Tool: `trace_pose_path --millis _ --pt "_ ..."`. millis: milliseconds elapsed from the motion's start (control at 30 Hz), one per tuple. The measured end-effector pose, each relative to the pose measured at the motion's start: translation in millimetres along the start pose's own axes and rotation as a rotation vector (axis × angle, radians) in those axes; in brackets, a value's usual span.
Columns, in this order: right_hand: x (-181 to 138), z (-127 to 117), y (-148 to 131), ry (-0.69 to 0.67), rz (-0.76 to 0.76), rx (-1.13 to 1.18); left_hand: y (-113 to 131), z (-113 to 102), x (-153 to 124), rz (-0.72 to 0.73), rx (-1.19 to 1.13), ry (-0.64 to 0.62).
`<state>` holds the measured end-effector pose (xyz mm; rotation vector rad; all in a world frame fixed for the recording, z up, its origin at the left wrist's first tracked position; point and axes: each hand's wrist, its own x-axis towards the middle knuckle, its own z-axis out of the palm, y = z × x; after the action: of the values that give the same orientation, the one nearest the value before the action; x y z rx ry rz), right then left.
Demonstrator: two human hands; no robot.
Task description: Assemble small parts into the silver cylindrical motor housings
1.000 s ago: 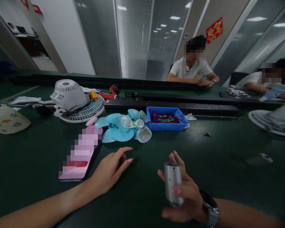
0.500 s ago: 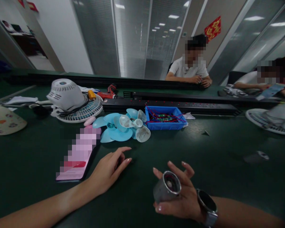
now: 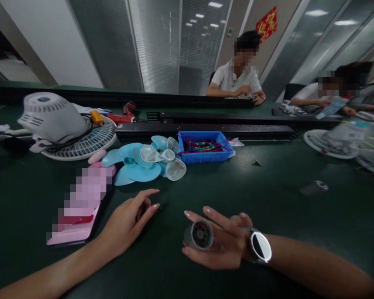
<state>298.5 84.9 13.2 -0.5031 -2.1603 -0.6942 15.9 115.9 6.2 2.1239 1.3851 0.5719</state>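
Note:
My right hand [image 3: 220, 241], with a watch on its wrist, holds a grey metal cylinder [image 3: 190, 236] between the thumb and the spread fingers. The cylinder's round end faces up toward me and shows dark parts with holes inside. My left hand [image 3: 129, 222] rests over the table, its thumb and index finger apart and nothing visible between them; the other fingers are curled. A tiny dark speck lies near the left thumb tip, too small to name. Another grey cylinder [image 3: 314, 188] lies on its side to the right. Light-blue fan blades [image 3: 140, 170] lie beyond my left hand.
A blue bin [image 3: 205, 156] holds wires and green circuit boards. Left are a phone [image 3: 81, 207] and a grey fan head on its grille [image 3: 52, 120], with a red power drill [image 3: 124, 114] behind. Black rails [image 3: 205, 132] cross the table. People sit on the far side.
The view has turned to the right. My right hand has turned the grey cylinder, and its inside parts show more fully. My left hand keeps much the same pose.

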Motion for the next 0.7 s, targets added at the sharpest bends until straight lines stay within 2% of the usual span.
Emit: trace_pose_path --millis 33,100,167,267,300,367,433,500,600,700 --pt "0.4 2.1 1.8 0.037 -0.016 -0.047 0.1 -0.1 0.2 -0.002 0.001 -0.002" --pt "1.4 4.5 4.4 0.027 -0.068 -0.094 0.2 -0.2 0.6 -0.002 0.001 -0.007" --pt "2.1 5.4 6.3 -0.010 -0.102 -0.100 0.4 -0.3 1.1 0.002 0.003 -0.010" --pt "3.9 4.4 10.9 0.007 -0.131 -0.066 0.4 -0.5 1.4 0.009 0.002 -0.006" --pt "5.1 3.3 13.8 -0.013 -0.140 -0.030 0.4 -0.6 1.3 0.011 0.002 -0.003" --pt "8.3 0.1 22.0 -0.140 -0.133 0.075 0.3 -0.9 0.6 0.014 0.002 0.001" --pt "11.1 -2.4 32.0 -0.318 -0.073 0.235 0.3 -1.3 0.1 0.018 0.001 0.000" --pt "11.5 -1.2 41.1 -0.432 0.066 0.418 0.6 -1.6 0.2 0.022 0.000 -0.001" --pt "6.6 7.9 48.5 -0.457 0.345 0.573 1.2 -1.9 0.9 0.028 0.005 0.001" --pt "-0.7 17.5 49.7 -0.467 0.476 0.587 1.7 -2.3 1.0 0.031 0.012 0.001"
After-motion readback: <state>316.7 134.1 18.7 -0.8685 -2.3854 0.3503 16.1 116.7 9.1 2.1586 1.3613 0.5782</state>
